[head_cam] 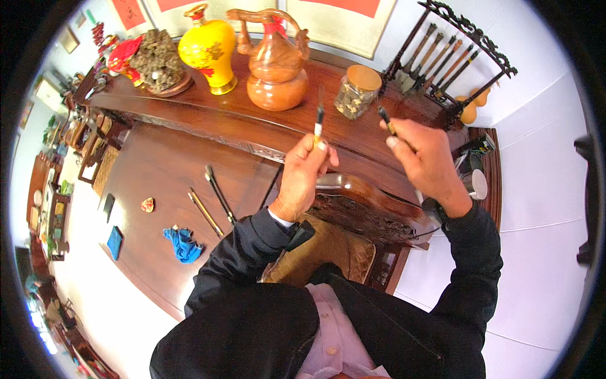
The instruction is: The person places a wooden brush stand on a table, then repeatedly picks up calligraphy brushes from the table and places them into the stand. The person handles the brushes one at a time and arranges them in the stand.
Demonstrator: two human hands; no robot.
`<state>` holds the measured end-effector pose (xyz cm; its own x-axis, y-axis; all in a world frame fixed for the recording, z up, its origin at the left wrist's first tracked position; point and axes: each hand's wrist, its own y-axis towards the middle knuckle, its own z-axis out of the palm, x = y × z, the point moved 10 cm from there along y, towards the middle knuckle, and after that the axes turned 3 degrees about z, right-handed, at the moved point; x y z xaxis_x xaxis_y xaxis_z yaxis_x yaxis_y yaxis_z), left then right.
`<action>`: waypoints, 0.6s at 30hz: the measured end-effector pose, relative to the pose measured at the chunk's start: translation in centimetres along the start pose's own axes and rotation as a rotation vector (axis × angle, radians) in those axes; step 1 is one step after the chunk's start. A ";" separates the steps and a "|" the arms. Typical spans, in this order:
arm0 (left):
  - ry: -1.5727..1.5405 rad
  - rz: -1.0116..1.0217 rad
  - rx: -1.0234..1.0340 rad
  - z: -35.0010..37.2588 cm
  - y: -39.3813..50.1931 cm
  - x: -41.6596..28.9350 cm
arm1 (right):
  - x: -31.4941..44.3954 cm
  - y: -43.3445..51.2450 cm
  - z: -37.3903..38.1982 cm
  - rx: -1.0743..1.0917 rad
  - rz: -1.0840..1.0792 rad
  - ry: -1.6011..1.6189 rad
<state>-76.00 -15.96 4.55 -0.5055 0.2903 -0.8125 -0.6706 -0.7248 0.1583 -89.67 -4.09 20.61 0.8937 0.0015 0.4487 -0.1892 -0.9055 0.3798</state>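
Upright in my left hand (305,173) is a writing brush (318,124) with a yellowish handle, a white band and a dark ferrule; its thin tip points up. My right hand (423,156) grips a second brush (384,116) by its handle, its dark end tilted up and to the left. Both hands are raised before the long wooden side table (213,116). Just behind the brushes stands a glass jar (355,97) with a wooden lid. Further right, several large brushes (438,61) hang in a dark carved brush rack (466,21).
A carved wooden gourd pot (277,71), a yellow vase (208,52) and a rough rock ornament (158,61) line the side table. Two brushes (220,194), a crumpled blue cloth (183,245) and a blue packet (114,242) lie on the lower wooden table (156,161). A cushioned seat (326,251) is below me.
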 end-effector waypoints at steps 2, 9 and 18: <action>-0.075 -0.002 -0.013 0.1 -0.6 -3.3 | 2.1 -0.7 1.2 0.051 -0.026 0.047; -0.072 0.129 0.008 2.1 -3.0 -9.6 | 6.9 -2.2 3.8 0.103 -0.149 0.107; -0.017 0.161 -0.074 1.3 -5.0 -10.3 | 8.7 -4.2 4.9 0.197 -0.173 0.077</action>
<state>-68.11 -14.50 12.85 -0.6127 0.1771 -0.7702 -0.5388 -0.8066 0.2431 -79.10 -2.37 18.99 0.8711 0.1884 0.4536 0.0527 -0.9540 0.2951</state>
